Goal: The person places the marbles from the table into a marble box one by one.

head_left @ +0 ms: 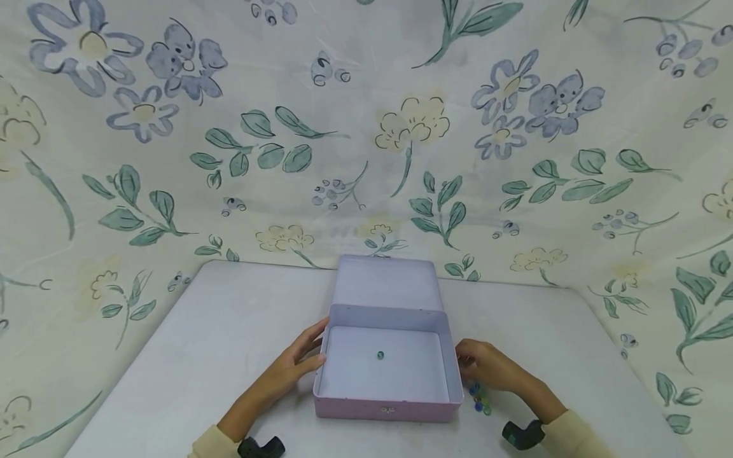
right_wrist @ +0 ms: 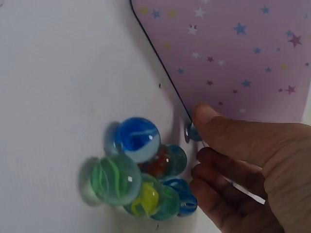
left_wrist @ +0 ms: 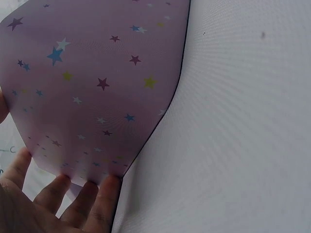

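Observation:
A lilac metal box (head_left: 388, 410) stands with its lid (head_left: 386, 283) raised at the back. Inside it, near the middle of the floor, lies one green marble (head_left: 380, 355). My left hand (head_left: 294, 362) rests against the box's left side; in the left wrist view its extended fingertips touch the star-printed wall (left_wrist: 102, 82). Beside the right wall, my right hand (head_left: 489, 366) pinches a small clear-blue marble (right_wrist: 194, 132) between thumb and forefinger, partly hidden by the thumb. Several glass marbles (right_wrist: 116, 179) lie bunched close to its fingers, with blue, green, yellow and red swirls.
The box stands on a white table (head_left: 240, 299). Behind and around it hangs a floral cloth (head_left: 355, 159). Dark wrist-worn devices sit at the left wrist (head_left: 261, 447) and right wrist (head_left: 523, 435), by the cream sleeves (head_left: 575, 436).

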The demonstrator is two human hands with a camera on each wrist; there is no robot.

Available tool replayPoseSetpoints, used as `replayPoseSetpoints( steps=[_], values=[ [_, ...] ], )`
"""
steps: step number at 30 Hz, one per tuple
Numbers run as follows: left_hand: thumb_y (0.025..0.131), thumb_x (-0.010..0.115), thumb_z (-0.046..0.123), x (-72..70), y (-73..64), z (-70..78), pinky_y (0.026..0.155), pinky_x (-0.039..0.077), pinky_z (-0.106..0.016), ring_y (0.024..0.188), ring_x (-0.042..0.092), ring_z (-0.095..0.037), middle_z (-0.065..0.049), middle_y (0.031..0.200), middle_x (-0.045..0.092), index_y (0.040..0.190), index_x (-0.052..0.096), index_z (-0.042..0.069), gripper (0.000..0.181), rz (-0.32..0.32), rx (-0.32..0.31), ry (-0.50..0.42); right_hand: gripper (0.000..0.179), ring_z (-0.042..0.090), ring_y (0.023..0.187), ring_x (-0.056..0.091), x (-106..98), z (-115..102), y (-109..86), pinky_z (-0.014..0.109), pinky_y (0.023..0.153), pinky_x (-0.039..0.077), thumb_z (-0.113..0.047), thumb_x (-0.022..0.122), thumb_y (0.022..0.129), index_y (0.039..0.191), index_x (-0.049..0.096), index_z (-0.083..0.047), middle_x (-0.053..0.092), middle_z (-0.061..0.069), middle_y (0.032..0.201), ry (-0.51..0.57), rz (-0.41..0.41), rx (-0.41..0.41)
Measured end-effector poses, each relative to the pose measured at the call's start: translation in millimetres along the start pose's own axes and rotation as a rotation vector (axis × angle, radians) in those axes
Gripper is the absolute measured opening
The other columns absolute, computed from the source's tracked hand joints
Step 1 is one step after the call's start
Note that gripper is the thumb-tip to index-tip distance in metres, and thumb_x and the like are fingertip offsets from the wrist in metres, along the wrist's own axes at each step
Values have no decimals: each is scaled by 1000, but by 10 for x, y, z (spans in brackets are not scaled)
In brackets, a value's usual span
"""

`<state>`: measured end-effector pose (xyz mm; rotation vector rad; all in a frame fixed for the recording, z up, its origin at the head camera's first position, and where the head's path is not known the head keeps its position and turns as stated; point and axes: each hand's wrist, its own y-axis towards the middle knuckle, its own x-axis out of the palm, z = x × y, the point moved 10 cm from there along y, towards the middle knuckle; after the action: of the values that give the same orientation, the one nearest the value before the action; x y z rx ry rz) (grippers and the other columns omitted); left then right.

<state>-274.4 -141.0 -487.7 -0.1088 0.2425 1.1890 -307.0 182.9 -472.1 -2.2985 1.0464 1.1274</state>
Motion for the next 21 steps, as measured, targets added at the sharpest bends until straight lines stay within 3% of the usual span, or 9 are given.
replayPoseSetpoints(
  steps=[21],
  values=[
    [103, 52, 19, -1, 2, 30, 112, 27, -72, 148, 22, -52, -17, 167, 15, 160, 22, 17, 65, 2, 1, 10, 19, 0, 84, 61, 48, -75, -28, 22, 73, 57, -2, 74, 86, 104, 76, -6, 70, 1, 95, -62, 54, -110]
  ],
)
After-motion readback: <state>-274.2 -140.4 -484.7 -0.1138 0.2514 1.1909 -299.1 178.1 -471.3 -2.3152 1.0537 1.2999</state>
